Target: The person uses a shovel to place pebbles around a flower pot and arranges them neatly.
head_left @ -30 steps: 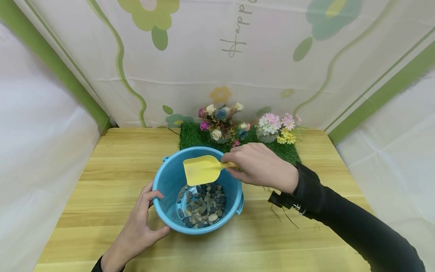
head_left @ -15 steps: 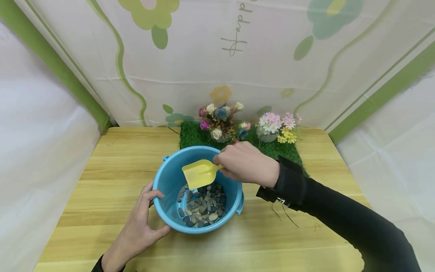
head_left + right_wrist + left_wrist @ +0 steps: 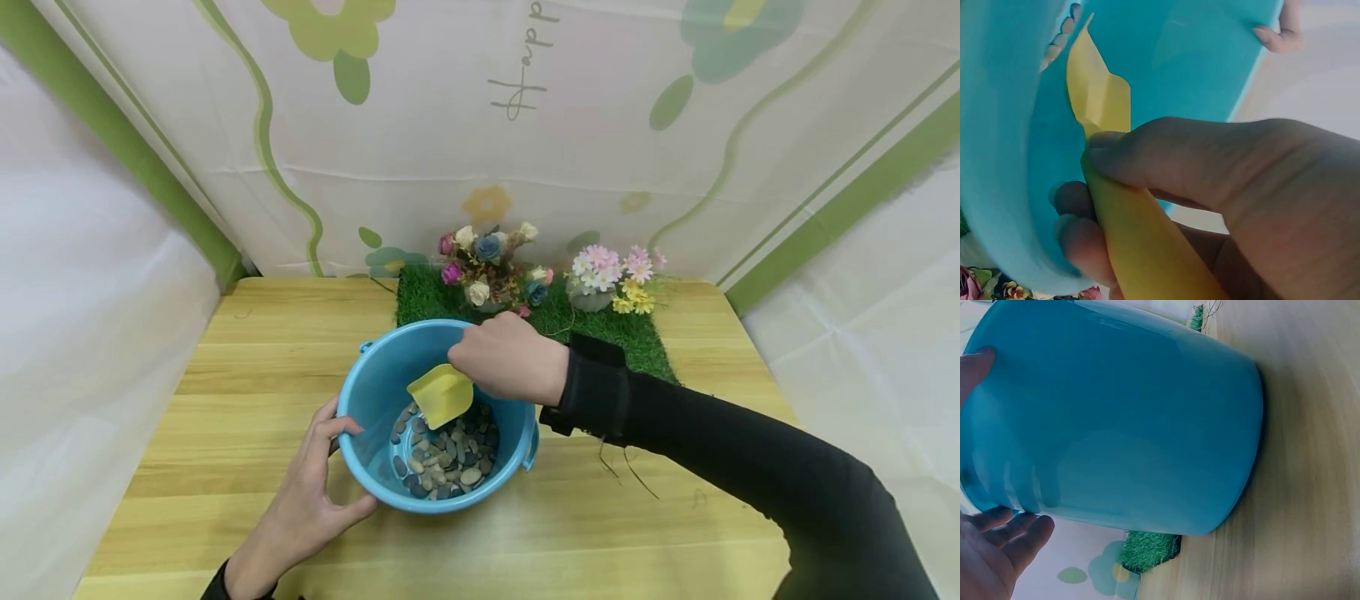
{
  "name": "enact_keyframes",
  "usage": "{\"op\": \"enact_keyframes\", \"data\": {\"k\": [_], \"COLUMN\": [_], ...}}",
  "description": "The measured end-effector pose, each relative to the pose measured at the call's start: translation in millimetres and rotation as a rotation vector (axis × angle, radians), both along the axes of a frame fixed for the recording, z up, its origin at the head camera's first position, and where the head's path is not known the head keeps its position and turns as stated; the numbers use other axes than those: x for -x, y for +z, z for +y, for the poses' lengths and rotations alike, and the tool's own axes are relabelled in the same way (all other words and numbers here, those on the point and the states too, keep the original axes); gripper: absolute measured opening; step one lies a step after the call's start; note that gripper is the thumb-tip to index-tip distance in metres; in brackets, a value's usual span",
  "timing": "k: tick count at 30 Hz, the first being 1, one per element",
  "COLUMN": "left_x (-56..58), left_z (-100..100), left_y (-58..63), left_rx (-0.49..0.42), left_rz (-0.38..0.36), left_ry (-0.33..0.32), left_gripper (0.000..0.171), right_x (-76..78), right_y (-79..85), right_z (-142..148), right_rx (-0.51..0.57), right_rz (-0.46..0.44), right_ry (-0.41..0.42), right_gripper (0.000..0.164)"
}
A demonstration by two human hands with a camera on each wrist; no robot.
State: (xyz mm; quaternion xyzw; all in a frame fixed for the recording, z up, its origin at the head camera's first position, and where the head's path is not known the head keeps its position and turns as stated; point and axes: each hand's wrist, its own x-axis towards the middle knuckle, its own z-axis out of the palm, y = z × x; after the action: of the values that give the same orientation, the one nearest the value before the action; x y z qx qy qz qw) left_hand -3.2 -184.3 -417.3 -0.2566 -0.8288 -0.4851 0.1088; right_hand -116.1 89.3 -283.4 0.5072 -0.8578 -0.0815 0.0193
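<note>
A blue bucket (image 3: 375, 475) stands on the table with a layer of grey and tan pebbles (image 3: 450, 467) across its bottom. My left hand (image 3: 303, 500) holds the bucket's near left side, a fingertip hooked over the rim and the thumb against the outer wall. In the left wrist view the fingers (image 3: 1032, 540) and thumb span the bucket's side. Over the bucket's far right rim, my right hand (image 3: 510, 358) grips a yellow toy shovel (image 3: 442, 396) by its handle. The blade tilts down inside the bucket, just above the pebbles. In the right wrist view, the thumb (image 3: 1147, 156) presses along the handle.
Behind the bucket lies a green artificial grass mat (image 3: 420, 300). On it stand a pot of mixed roses (image 3: 487, 267) and a pot of pink, white and yellow flowers (image 3: 600, 279). A printed curtain (image 3: 450, 142) hangs at the back. Thin dark strands (image 3: 637, 475) lie right of the bucket.
My right hand has moved left and lower over the bucket, and the shovel blade has dipped from near rim height down toward the pebbles. The left hand and bucket have stayed in place.
</note>
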Motion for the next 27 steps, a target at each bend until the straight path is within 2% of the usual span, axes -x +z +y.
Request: {"op": "enact_keyframes", "data": {"k": [12, 21, 27], "left_x": [0.6, 0.1, -0.4], "left_z": [0.0, -0.6, -0.3], "left_y": [0.5, 0.7, 2.2], "left_rx": [-0.002, 0.001, 0.007], "left_rz": [-0.004, -0.004, -0.001], "left_ry": [-0.005, 0.001, 0.001], "left_gripper": [0.075, 0.076, 0.076], "right_x": [-2.0, 0.2, 1.0], "right_y": [-1.7, -1.2, -5.2], "right_z": [-15.0, -25.0, -30.3], "right_rx": [-0.087, -0.152, -0.205], "right_rz": [0.100, 0.109, 0.087], "right_ry": [0.016, 0.021, 0.015], "right_gripper": [0.052, 0.051, 0.044]}}
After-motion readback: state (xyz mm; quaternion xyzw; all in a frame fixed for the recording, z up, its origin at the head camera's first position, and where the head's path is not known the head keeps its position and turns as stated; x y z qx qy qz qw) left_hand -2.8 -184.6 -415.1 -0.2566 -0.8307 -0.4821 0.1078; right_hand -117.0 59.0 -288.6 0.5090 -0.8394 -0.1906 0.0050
